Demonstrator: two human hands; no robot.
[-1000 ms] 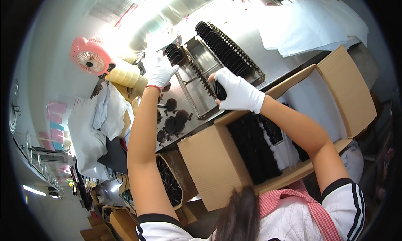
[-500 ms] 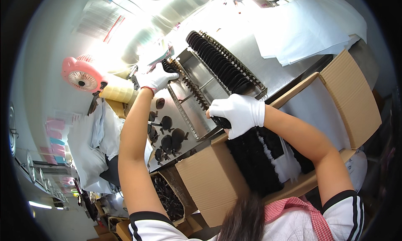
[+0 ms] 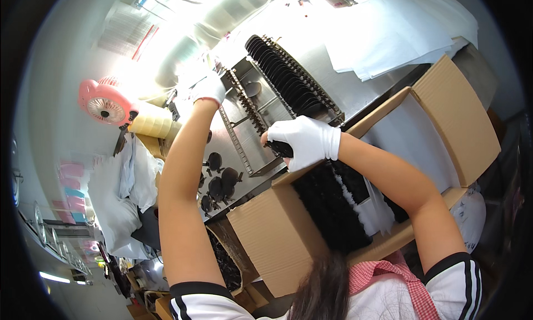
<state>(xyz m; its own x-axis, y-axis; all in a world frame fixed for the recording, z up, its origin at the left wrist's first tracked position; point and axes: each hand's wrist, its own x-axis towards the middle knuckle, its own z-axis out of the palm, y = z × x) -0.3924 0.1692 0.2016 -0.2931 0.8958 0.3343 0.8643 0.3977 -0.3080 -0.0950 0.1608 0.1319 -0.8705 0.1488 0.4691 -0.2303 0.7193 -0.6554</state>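
Note:
My right hand (image 3: 304,144), in a white glove, is closed round a bunch of dark, shiny pieces (image 3: 281,149) at the near end of a metal rack (image 3: 239,145). My gloved left hand (image 3: 209,90) is at the rack's far left end; bright glare and the hand itself hide its fingers. A dense row of thin, dark, lens-like discs (image 3: 288,78) stands along the rack's right side. A single dark disc (image 3: 252,90) shows between the rack's rails. Several loose dark discs with small stems (image 3: 222,184) lie left of the rack.
An open cardboard box (image 3: 277,236) with black, fuzzy-looking contents stands close in front of me. Beside it a smaller box (image 3: 247,253) holds many dark pieces. A pink fan (image 3: 105,109) and a yellow roll (image 3: 152,120) are at left; white sheets (image 3: 388,36) lie at far right.
My left hand has shifted slightly away and turned, covering the small discs at the rack's far left end. A single disc now shows between the rails. My right hand keeps its grip.

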